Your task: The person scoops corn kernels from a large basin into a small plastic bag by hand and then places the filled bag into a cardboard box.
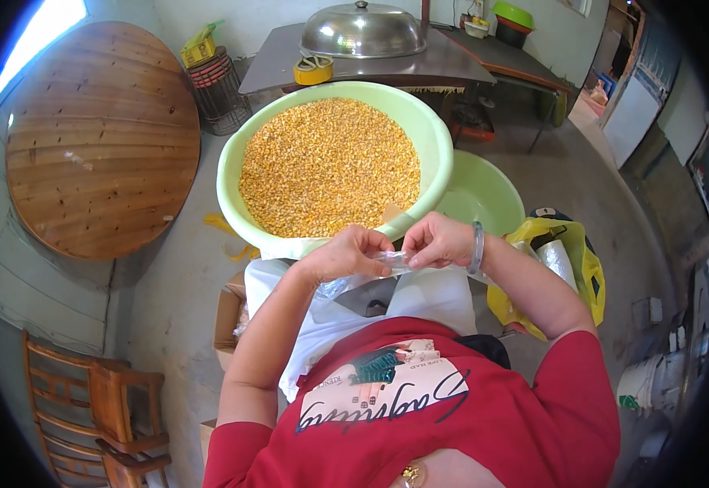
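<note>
Head view: left hand [348, 254] and right hand [442, 240] pinch plastic [393, 262] between fingers [422, 257], apparently working it open; next needs a gentle, even pull.

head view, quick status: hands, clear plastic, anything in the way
Left hand, right hand: both pinching clear plastic. Plastic at near side of green basin with corn kernels. Nothing seen blocking it.

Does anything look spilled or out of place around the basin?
I see no corn spilled outside the basin. Slightly odd: a yellow scrap lies on the floor left of it, and the round tabletop stands on edge by the wall.
</note>
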Demonstrator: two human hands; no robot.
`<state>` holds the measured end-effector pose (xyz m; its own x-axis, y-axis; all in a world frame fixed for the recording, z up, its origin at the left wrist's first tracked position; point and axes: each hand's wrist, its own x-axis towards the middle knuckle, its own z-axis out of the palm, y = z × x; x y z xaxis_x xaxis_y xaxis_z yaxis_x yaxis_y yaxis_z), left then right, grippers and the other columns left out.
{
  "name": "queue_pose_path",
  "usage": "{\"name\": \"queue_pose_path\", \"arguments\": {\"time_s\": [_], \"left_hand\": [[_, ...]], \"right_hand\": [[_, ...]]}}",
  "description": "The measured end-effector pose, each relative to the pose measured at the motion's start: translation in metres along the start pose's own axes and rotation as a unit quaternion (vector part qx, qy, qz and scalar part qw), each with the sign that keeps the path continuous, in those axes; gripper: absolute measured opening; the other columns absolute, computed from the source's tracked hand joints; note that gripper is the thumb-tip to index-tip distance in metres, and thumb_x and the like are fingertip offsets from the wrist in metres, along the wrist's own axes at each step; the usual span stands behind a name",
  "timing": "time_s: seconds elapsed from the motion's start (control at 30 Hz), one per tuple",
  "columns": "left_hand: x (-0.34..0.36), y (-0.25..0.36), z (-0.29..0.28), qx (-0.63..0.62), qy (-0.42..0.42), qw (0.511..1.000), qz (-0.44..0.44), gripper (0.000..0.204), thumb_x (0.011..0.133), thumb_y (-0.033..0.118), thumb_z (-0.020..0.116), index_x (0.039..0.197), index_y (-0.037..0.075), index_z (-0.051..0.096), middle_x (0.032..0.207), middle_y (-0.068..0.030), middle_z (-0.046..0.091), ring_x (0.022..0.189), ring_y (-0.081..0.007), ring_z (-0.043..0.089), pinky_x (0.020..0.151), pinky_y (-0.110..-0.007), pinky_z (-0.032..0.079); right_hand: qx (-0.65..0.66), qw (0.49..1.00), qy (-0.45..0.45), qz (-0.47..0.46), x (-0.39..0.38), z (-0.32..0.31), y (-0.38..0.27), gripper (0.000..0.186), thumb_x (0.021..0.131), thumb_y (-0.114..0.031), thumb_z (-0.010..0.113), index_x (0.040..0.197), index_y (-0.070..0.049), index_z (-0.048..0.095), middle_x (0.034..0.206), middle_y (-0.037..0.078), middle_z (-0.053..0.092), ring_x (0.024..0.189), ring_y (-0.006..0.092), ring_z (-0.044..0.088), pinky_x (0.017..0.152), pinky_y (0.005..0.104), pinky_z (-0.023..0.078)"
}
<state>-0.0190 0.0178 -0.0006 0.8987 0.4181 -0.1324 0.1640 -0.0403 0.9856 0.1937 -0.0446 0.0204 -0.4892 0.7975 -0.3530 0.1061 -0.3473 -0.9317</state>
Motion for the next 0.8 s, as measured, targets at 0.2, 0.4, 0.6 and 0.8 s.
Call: {"name": "queue_pose_path", "arguments": {"time_s": [0.2, 0.4, 0.6, 0.8], "left_hand": [[0.000, -0.002, 0.003, 0.004, -0.002, 1.000, 0.017, 0.018, 0.068, 0.003, 0.069, 0.082, 0.002, 0.059, 0.070, 0.0025, 0.058, 0.066, -0.0037, 0.052, 0.059, -0.018, 0.041], [0.001, -0.003, 0.004, -0.091, -0.013, 0.996, -0.013, 0.021, 0.069, 0.007, 0.070, 0.087, 0.001, 0.062, 0.073, 0.0009, 0.060, 0.062, -0.0051, 0.052, 0.058, -0.019, 0.042], [0.001, 0.000, 0.008, 0.022, -0.016, 1.000, -0.014, 0.018, 0.069, 0.006, 0.068, 0.085, -0.001, 0.064, 0.070, -0.0004, 0.061, 0.062, -0.0054, 0.053, 0.057, -0.019, 0.042], [-0.003, 0.000, 0.012, -0.103, -0.006, 0.995, -0.013, 0.017, 0.067, 0.002, 0.067, 0.082, -0.002, 0.065, 0.071, -0.0025, 0.062, 0.059, -0.0066, 0.054, 0.056, -0.019, 0.042]], "right_hand": [[0.016, 1.000, -0.002, -0.002, -0.005, -0.004, 0.003, 0.013, 0.069, -0.002, 0.068, 0.080, 0.000, 0.061, 0.065, 0.003, 0.059, 0.044, 0.0042, 0.045, 0.037, 0.0163, 0.029], [0.014, 1.000, 0.008, 0.004, -0.009, -0.001, 0.004, 0.017, 0.069, -0.006, 0.069, 0.082, 0.001, 0.062, 0.062, 0.001, 0.057, 0.042, 0.0038, 0.041, 0.037, 0.0172, 0.025], [-0.014, 0.999, 0.011, 0.032, -0.008, 0.003, 0.004, 0.018, 0.069, -0.008, 0.070, 0.083, 0.001, 0.063, 0.059, -0.001, 0.054, 0.041, 0.0028, 0.036, 0.036, 0.0178, 0.022], [0.062, 0.998, 0.006, 0.018, -0.008, 0.012, 0.003, 0.013, 0.070, -0.007, 0.069, 0.077, 0.000, 0.061, 0.057, -0.002, 0.052, 0.040, 0.0023, 0.035, 0.036, 0.0174, 0.022]]}}
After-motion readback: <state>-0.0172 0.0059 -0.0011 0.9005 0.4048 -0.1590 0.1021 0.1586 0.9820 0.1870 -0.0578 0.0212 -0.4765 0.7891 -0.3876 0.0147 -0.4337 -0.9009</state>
